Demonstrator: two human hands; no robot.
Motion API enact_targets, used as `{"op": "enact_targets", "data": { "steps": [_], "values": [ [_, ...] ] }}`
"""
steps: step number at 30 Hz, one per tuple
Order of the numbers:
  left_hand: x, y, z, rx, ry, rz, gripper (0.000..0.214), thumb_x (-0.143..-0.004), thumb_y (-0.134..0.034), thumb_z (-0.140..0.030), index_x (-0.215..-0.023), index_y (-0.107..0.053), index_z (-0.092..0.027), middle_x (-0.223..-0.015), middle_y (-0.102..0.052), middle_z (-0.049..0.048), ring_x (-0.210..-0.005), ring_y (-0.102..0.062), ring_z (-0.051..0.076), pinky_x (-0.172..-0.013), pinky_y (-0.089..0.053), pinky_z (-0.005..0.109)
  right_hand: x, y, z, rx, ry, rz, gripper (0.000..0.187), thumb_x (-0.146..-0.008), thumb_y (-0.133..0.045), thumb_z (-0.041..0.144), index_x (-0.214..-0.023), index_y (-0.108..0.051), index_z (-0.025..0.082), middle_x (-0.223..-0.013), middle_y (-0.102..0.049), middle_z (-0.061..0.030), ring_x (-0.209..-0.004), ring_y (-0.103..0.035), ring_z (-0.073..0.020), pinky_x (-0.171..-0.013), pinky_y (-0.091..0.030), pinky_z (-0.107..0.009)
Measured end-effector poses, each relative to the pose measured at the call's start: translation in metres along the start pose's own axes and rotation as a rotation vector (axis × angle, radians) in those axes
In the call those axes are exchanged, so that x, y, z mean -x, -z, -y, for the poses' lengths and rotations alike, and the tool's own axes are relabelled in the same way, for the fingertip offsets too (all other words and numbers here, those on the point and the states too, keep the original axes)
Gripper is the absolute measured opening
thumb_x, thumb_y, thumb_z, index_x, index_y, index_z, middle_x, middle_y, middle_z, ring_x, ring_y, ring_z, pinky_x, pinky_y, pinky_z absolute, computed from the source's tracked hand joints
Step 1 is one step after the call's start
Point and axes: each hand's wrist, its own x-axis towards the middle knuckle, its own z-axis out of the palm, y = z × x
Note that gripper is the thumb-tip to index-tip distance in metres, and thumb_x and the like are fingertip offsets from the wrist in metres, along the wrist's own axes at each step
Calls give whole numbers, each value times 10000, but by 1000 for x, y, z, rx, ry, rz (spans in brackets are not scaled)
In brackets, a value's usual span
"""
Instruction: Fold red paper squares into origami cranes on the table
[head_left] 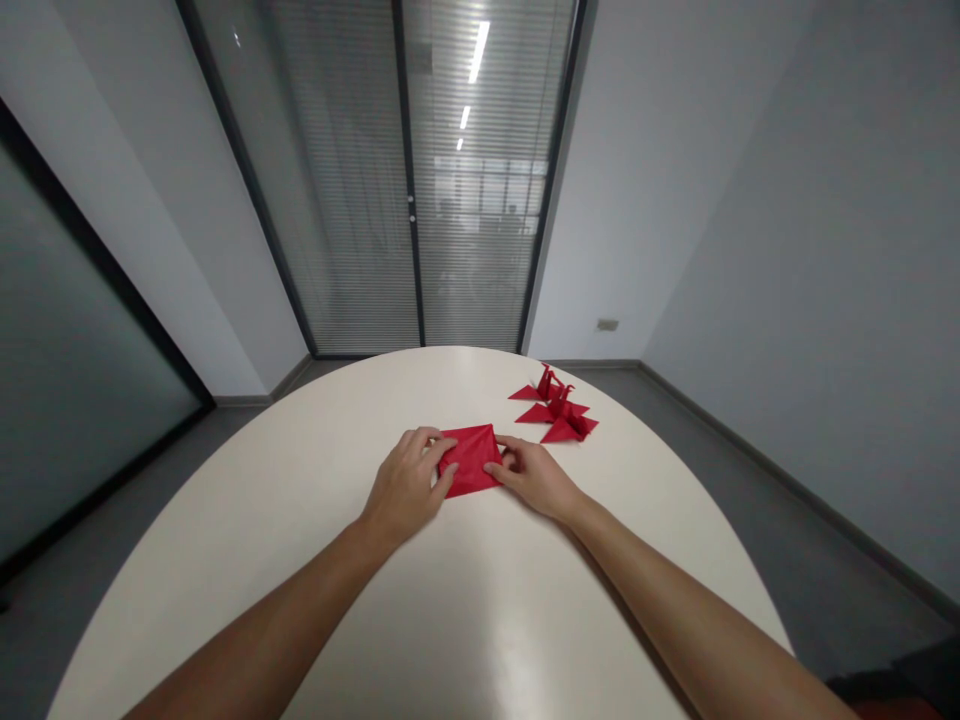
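Note:
A red sheet of origami paper (471, 460), creased and roughly square, lies on the white table between my hands. My left hand (409, 482) grips its left edge, thumb and fingers resting on the top face. On the opposite side my right hand (534, 474) pinches the right edge, with the thumb on top and the fingers curled at the border. The fingertips partly cover both edges of the paper. Beyond my right hand stand several folded red paper cranes (559, 408), close together with their wings spread.
The round white table (315, 560) fills the lower view. Behind it are a glass partition with blinds (480, 260) and grey walls (712, 150). A wall socket (607, 325) sits low at the back right. A dark object (900, 680) shows at the lower right corner.

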Motion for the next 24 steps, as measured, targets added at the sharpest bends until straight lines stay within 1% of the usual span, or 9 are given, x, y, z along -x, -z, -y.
{"op": "enact_targets", "data": {
  "steps": [2,4,9,13,15,18,20,22,24],
  "values": [
    [0,-2,-3,26,-65,31,307,-960,-497,-190,-1234,-635,-192,-1297,-601,122,-1200,-539,271,-1056,-458,469,0,-1,-1,23,2,-18,424,-913,-627,378,-1271,-627,151,-673,-643,19,-588,-535,-141,-572,-385,-243],
    [1,-6,-4,43,-108,90,351,-966,-474,-172,-1288,-612,-205,-1383,-577,115,-1275,-516,270,-1111,-420,496,-1,-1,-1,87,18,-53,437,-910,-631,370,-1292,-630,159,-702,-652,5,-614,-555,-154,-597,-406,-256],
    [6,-15,1,40,-112,189,403,-991,-427,-180,-1372,-555,-204,-1457,-553,117,-1352,-496,256,-1145,-392,508,0,-2,-1,233,46,-119,495,-898,-654,367,-1356,-608,186,-789,-662,-31,-701,-583,-189,-690,-469,-303],
    [8,-19,4,35,-113,246,437,-991,-397,-169,-1411,-518,-179,-1506,-507,122,-1432,-419,252,-1180,-348,498,-1,-2,-2,293,74,-117,530,-902,-667,377,-1377,-584,156,-800,-674,-52,-796,-595,-226,-775,-495,-350],
    [9,-21,5,37,-97,275,441,-989,-400,-182,-1414,-514,-148,-1498,-513,137,-1439,-410,260,-1184,-345,487,-2,-1,-1,353,101,-126,506,-913,-657,370,-1358,-594,138,-822,-680,-71,-844,-599,-245,-804,-500,-371],
    [9,-22,6,60,-69,303,453,-994,-408,-218,-1428,-498,-129,-1504,-502,146,-1441,-407,268,-1185,-344,492,-1,1,6,455,187,-140,444,-939,-618,348,-1328,-614,135,-1043,-691,-137,-1004,-605,-275,-920,-493,-421],
    [8,-22,5,97,-78,309,456,-992,-429,-241,-1434,-494,-147,-1509,-497,141,-1438,-414,263,-1182,-347,501,1,1,14,476,268,-98,443,-972,-557,337,-1372,-577,148,-1270,-640,-164,-1174,-570,-286,-1029,-453,-448],
    [8,-20,4,143,-111,312,458,-983,-471,-268,-1432,-499,-180,-1508,-501,134,-1428,-429,255,-1178,-353,501,6,-3,21,469,328,12,477,-1010,-477,347,-1446,-502,157,-1447,-543,-162,-1323,-498,-282,-1118,-393,-466],
    [7,-18,3,166,-133,328,476,-978,-498,-294,-1446,-484,-210,-1511,-498,124,-1421,-438,249,-1176,-354,497,10,-8,24,474,303,134,536,-1043,-379,385,-1513,-404,128,-1554,-421,-180,-1437,-392,-290,-1176,-323,-505]
  ]
}}
